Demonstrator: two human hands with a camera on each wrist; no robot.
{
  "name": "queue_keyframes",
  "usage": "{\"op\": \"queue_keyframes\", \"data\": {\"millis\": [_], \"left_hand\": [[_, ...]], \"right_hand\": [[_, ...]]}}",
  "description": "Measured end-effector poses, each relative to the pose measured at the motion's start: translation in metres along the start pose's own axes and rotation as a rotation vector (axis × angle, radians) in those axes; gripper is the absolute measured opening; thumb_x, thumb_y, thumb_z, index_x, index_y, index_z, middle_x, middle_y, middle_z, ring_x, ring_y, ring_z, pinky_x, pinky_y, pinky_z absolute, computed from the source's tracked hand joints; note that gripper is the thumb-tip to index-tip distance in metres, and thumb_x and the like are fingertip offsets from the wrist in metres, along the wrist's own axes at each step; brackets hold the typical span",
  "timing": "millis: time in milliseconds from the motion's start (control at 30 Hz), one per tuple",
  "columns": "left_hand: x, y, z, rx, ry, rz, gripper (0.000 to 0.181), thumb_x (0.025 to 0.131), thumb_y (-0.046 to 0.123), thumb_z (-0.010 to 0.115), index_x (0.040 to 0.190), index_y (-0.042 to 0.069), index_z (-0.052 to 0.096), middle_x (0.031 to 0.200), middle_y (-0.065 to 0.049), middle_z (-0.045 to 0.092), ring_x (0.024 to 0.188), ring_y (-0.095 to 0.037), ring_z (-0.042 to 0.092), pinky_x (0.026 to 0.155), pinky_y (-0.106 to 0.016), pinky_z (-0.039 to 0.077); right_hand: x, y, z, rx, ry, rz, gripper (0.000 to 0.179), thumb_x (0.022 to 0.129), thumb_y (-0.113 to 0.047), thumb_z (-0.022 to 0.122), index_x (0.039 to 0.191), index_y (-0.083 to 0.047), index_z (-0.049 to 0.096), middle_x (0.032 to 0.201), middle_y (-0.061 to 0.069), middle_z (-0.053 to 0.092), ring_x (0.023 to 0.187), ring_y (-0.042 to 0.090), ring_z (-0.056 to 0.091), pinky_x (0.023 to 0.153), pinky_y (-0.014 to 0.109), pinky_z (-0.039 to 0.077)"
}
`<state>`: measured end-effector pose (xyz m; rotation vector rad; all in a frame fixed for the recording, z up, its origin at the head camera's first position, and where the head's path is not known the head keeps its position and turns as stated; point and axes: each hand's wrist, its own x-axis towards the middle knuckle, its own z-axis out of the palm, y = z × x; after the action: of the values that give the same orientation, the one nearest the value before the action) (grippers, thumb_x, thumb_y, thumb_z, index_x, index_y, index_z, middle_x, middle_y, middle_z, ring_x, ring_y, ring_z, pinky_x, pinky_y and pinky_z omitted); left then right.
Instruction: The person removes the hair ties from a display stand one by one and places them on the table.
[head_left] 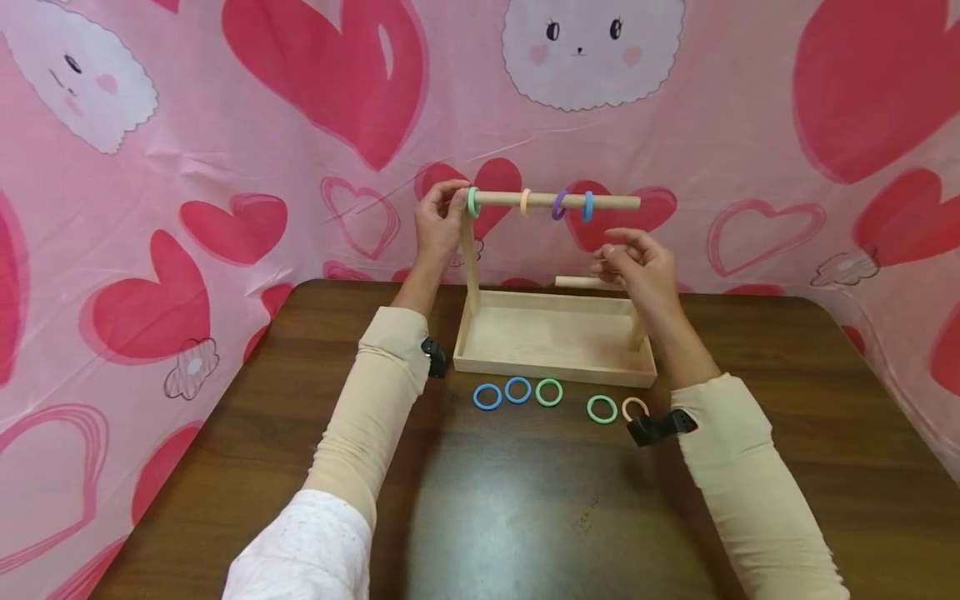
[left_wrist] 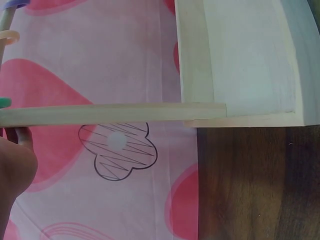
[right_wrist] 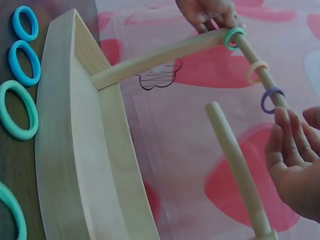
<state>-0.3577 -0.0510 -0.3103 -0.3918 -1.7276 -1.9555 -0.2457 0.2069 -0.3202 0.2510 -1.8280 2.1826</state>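
My left hand (head_left: 439, 223) pinches the wooden stand where its left post (head_left: 470, 262) meets the upper rod (head_left: 621, 202). Beside those fingertips a green ring (head_left: 471, 202) hangs at the rod's left end. Farther right along it hang a peach ring (head_left: 524, 203), a purple ring (right_wrist: 264, 104) and a blue ring (head_left: 588, 207). Holding nothing, my right hand (head_left: 647, 268) is below the rod's free right end, fingers loosely bent. A lower rod (right_wrist: 235, 162) points leftward from the right side, partly hidden by that hand in the head view.
The stand's tray base (head_left: 555, 369) sits toward the back of the brown table (head_left: 480, 508). In front of it lie blue rings (head_left: 476, 397), green rings (head_left: 537, 393) and a peach ring (head_left: 625, 407), the last partly behind the right wrist camera. A pink heart-patterned cloth (head_left: 300, 100) hangs behind.
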Motion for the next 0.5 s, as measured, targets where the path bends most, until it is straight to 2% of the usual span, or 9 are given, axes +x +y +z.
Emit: {"op": "queue_keyframes", "data": {"millis": [100,200,367,500], "left_hand": [[0.0,0.0,0.001,0.004,0.0,-0.014,0.023,0.098,0.003,0.062,0.113,-0.013,0.065,0.086,0.014,0.064,0.079,0.001,0.06,0.075,-0.015,0.051],[-0.001,0.0,0.002,0.01,0.005,-0.021,0.023,0.099,0.004,0.062,0.113,-0.013,0.066,0.087,0.012,0.064,0.08,0.001,0.06,0.075,-0.015,0.051],[-0.002,-0.001,0.003,0.005,0.005,-0.018,0.022,0.098,0.004,0.062,0.113,-0.013,0.066,0.088,0.011,0.065,0.079,0.001,0.061,0.074,-0.015,0.052],[-0.002,-0.002,0.004,-0.005,-0.002,-0.006,0.022,0.098,0.003,0.062,0.113,-0.014,0.066,0.087,0.013,0.064,0.078,0.001,0.061,0.073,-0.015,0.053]], "right_hand": [[0.009,0.004,0.007,0.018,0.055,0.005,0.016,0.099,-0.002,0.06,0.101,-0.016,0.067,0.075,-0.007,0.075,0.064,0.004,0.072,0.067,0.019,0.06],[0.018,0.007,0.012,0.064,0.082,0.053,0.011,0.098,-0.004,0.061,0.104,-0.013,0.065,0.074,-0.006,0.075,0.063,0.005,0.072,0.066,0.018,0.06],[0.029,0.011,0.019,0.244,0.114,0.188,0.01,0.098,-0.005,0.063,0.106,-0.011,0.062,0.074,-0.002,0.074,0.061,0.009,0.073,0.064,0.022,0.061],[0.035,0.012,0.022,0.345,0.134,0.255,0.013,0.097,-0.008,0.066,0.107,-0.013,0.061,0.075,0.0,0.073,0.059,0.011,0.073,0.064,0.023,0.061]]}}
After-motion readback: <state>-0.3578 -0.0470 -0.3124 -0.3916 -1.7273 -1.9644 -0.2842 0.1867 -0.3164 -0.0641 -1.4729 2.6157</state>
